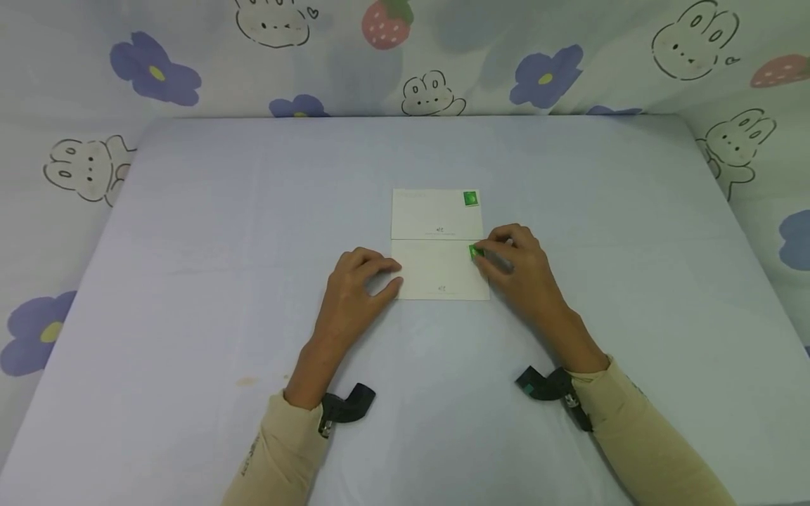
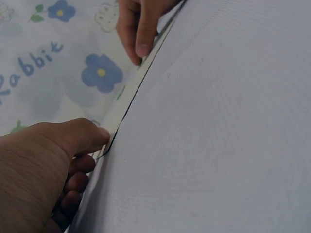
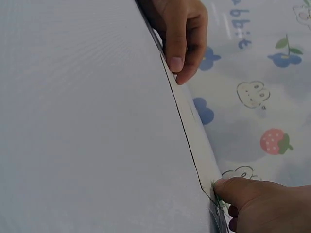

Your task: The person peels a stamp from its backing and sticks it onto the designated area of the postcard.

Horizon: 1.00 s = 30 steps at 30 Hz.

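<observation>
Two white cards lie one above the other, an upper card (image 1: 430,212) and a lower card (image 1: 433,270), each with small print near its bottom edge. A green stamp (image 1: 471,198) sits in the upper card's top right corner. My right hand (image 1: 522,270) pinches another green stamp (image 1: 476,251) at the lower card's top right corner, its fingertips partly covering it. At the lower card's left edge, my left hand (image 1: 357,299) rests thumb and index fingertips, slightly apart. In the left wrist view, the left thumb (image 2: 97,138) lies at the card's near corner.
A white cloth (image 1: 190,211) covers the table under the cards. Behind it hangs a curtain (image 1: 342,63) printed with rabbits, flowers and strawberries. Black wrist cameras are strapped by both sleeves, the left camera (image 1: 348,405) and the right camera (image 1: 544,385).
</observation>
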Available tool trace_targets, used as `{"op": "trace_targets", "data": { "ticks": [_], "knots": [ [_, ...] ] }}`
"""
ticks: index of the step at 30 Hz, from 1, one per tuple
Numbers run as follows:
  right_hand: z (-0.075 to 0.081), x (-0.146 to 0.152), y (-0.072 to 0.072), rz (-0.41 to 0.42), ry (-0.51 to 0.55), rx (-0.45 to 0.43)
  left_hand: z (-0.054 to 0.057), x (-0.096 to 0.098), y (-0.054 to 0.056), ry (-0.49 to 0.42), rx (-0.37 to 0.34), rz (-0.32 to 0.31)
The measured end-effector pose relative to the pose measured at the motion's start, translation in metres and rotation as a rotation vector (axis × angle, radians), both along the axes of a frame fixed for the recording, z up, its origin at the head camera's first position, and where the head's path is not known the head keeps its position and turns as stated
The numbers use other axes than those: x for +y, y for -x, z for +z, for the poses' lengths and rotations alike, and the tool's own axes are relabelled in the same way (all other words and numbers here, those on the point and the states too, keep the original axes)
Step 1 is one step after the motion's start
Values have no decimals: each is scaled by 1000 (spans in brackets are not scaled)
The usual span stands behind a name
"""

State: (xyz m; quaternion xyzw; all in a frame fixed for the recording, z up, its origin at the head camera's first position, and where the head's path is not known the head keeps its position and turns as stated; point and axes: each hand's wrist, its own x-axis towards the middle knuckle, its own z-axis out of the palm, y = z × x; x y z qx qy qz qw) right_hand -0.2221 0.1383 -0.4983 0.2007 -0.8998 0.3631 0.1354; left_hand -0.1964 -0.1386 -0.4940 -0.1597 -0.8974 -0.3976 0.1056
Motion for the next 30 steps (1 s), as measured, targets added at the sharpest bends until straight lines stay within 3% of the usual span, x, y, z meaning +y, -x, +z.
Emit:
{"op": "trace_targets", "data": {
  "ticks": [10,18,30],
  "knots": [
    [0,0,3,12,-6,38,2,1,0,13,-4,7],
    [1,1,-1,-63,92,52,-1,1,-1,17,-7,11],
    [-2,0,1,-11,46,-74,-1,-1,0,1,9,-6]
  ]
}}
